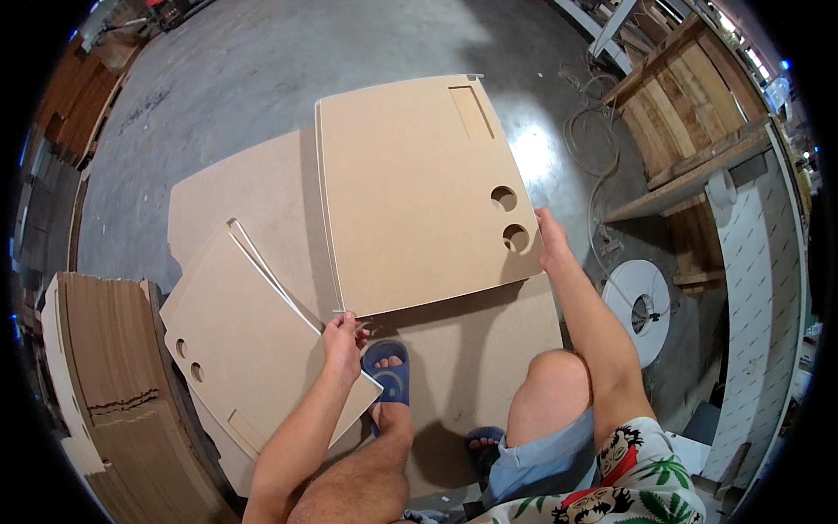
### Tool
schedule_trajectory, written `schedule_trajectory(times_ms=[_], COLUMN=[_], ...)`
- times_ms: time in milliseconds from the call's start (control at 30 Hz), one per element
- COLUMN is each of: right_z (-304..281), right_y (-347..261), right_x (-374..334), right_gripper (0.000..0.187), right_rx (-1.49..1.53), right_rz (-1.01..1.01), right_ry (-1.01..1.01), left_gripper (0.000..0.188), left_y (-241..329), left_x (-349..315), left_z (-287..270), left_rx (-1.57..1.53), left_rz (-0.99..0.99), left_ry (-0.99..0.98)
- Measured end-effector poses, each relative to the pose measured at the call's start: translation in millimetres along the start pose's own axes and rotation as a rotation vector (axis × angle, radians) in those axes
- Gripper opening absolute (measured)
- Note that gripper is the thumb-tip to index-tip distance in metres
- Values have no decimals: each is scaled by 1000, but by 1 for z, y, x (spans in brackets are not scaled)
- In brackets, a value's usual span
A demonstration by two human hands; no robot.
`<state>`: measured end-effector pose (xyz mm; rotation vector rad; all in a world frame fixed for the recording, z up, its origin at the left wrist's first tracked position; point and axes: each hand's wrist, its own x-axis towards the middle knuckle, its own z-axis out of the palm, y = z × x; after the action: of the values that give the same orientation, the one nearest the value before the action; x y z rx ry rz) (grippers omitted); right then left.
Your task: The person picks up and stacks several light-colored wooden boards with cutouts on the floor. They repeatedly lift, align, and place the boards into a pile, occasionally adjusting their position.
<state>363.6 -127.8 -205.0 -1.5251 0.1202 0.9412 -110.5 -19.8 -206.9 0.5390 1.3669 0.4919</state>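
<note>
A tan fibreboard panel with white edging stands tilted up off the floor boards. Two round holes and a rectangular recess run along its right side. My right hand grips that right edge, its fingers partly hidden behind the board. At the near left corner, my left hand is closed, fingertips pinching what looks like a thin edging strip. Below to the left lies a second panel with similar holes and recess. A loose-looking white strip runs along its upper edge.
Larger brown boards lie on the concrete floor under the panels. Stacked board pieces stand at left. A white roll, a loose cable and wooden crates are at right. My sandalled foot is beside my left hand.
</note>
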Motion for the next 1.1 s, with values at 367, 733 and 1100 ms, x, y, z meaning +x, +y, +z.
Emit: schedule_trajectory(times_ms=[367,733,1100], right_z=[8,85,199], right_y=[-13,-168,-176], right_x=[-12,-194,-318], right_gripper=[29,44,82], right_rx=[4,-423,-695], right_rz=[78,-391,-1149], right_ry=[0,-152,-800], left_gripper=[19,14,19], left_y=[-2,15,-12], left_x=[5,-15,17], left_z=[-6,-1,-10], left_rx=[-13,-107,-465], left_rz=[-5,34,-108], left_ry=[-16,3,-284])
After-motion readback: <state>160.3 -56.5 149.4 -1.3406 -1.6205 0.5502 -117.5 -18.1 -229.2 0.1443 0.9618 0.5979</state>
